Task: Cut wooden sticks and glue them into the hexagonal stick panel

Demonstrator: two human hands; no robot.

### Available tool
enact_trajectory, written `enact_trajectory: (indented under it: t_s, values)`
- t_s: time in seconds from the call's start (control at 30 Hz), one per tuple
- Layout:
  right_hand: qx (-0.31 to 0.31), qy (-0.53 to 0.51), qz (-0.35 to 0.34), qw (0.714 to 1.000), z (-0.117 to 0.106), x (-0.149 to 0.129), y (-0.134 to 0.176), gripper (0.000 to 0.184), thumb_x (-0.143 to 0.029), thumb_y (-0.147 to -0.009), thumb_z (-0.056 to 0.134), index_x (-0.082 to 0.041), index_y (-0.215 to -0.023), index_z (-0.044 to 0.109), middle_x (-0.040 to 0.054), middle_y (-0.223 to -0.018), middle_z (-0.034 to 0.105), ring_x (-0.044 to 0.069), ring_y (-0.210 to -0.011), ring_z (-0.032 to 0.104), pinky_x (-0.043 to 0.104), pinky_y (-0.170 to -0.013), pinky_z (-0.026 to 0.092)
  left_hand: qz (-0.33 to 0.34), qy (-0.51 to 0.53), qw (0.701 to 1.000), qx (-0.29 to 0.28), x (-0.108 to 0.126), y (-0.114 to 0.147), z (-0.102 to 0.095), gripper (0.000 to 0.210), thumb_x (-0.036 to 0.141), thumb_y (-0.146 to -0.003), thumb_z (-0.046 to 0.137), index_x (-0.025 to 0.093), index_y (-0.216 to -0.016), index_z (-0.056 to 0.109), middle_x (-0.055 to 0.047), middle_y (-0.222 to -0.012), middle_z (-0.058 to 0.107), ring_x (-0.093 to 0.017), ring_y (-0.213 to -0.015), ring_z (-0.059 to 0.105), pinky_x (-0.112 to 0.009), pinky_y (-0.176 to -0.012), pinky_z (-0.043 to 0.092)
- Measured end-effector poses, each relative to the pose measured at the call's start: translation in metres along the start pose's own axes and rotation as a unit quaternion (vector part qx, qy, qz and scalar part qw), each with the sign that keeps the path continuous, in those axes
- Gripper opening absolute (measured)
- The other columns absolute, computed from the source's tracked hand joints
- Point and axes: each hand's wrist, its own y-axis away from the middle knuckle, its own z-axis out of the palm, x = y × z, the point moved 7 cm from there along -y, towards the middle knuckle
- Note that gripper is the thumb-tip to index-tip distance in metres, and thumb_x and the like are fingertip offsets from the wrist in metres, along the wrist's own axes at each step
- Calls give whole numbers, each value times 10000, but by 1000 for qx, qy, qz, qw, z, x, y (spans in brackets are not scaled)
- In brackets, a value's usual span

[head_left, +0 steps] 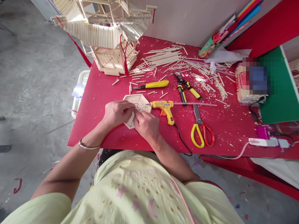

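Observation:
An octagonal panel of thin wooden sticks [143, 101] lies flat near the front edge of the red table. My left hand [118, 112] is over its left side, fingers pinched together. From the right, my right hand [146, 123] meets it over the panel's middle, its fingers closed too. Whatever sits between the fingertips is too small and covered to make out. Just right of the panel lies a yellow hot glue gun [164, 109], its nozzle reaching the panel's edge and a clear glue stick poking out behind.
Beyond the panel lie a yellow utility knife [156, 84], pruning shears [187, 87] and loose sticks [163, 57]. Scissors [198, 124] rest to the right. A stick-built pavilion model [109, 59] with red tassels stands back left. A power strip [263, 142] sits far right.

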Motion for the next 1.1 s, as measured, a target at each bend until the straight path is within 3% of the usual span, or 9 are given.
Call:
enact_trajectory:
  t_s: [0.93, 1.1]
  values:
    - [-19, -5, -1, 1000, -1, -1, -2, 397, -261, -1075, 481, -216, -1388, 722, 57, -878, 732, 166, -822, 663, 300, -676, 409, -1, -4, 1000, -8, 0, -1, 0, 335, 245, -902, 553, 275, -1044, 855, -20, -997, 839, -188, -862, 761, -272, -629, 437]
    - [-15, -12, -2, 1000, -3, 0, -2, 374, -251, -1068, 485, -211, -1325, 754, 57, -879, 732, 166, -824, 658, 291, -715, 421, -7, -3, 1000, -5, -1, -1, 0, 327, 252, -895, 563, 272, -1048, 851, -16, -1014, 839, -190, -863, 762, -268, -631, 438]
